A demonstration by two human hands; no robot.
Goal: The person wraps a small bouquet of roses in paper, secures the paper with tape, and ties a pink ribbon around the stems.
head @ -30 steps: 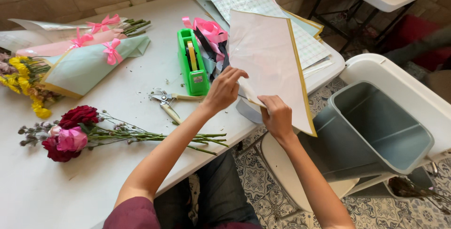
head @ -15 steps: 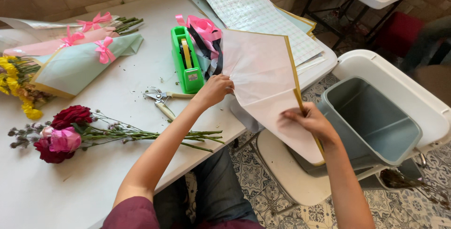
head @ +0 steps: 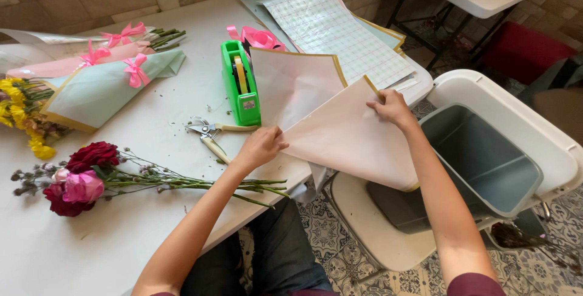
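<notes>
While I look down from the head camera, I see both hands on one sheet of pale pink wrapping paper (head: 340, 129) with a gold edge, folded so that one half lies on the white table (head: 152, 235) and the other half hangs past its right edge over a grey bin (head: 486, 162). My left hand (head: 262, 147) pinches the paper at the near point of the fold, fingers closed on it, close to the table's near edge. My right hand (head: 393, 108) grips the far right corner of the lifted flap, thumb on top and fingers curled under. Just left of the paper stands a green tape dispenser (head: 241, 83), with pink ribbon (head: 261, 38) behind it and a pair of shears (head: 212, 135) lying near my left hand. Farther left lie loose red and pink roses (head: 79, 177), stems pointing right, and beyond them wrapped bouquets (head: 97, 83) tied with pink bows. More patterned sheets (head: 334, 29) are stacked at the far right of the table.
</notes>
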